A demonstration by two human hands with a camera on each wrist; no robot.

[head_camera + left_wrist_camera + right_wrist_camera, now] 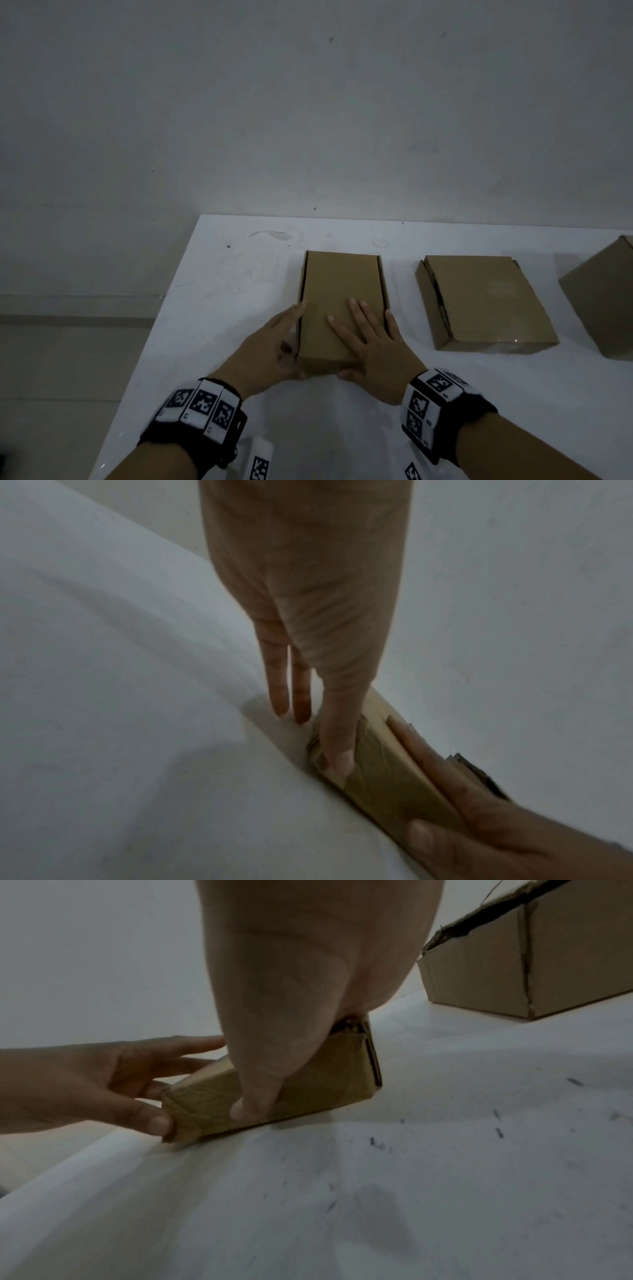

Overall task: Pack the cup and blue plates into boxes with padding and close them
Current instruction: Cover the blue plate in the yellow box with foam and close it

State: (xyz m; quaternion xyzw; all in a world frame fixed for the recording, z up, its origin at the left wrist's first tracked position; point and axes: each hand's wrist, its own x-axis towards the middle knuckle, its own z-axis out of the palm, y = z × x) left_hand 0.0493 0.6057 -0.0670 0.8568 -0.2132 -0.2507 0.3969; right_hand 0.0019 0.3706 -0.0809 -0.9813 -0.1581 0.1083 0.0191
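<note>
A closed brown cardboard box (337, 284) lies lengthwise on the white table (233, 274). My left hand (277, 342) lies along the box's left side with straight fingers, and its thumb touches the near left corner. My right hand (371, 339) rests flat on the lid, with its thumb (253, 1099) pressing the near end face. The left wrist view shows the same box (383, 767) with the left hand (308, 642) beside it. In the right wrist view the box (329, 1069) has taped ends. No cup or blue plate is visible.
A second, flatter closed box (486, 301) sits to the right, also seen in the right wrist view (531, 961). A third box (603, 298) stands at the right edge of view. The table's left edge is close to my left hand. A grey wall stands behind.
</note>
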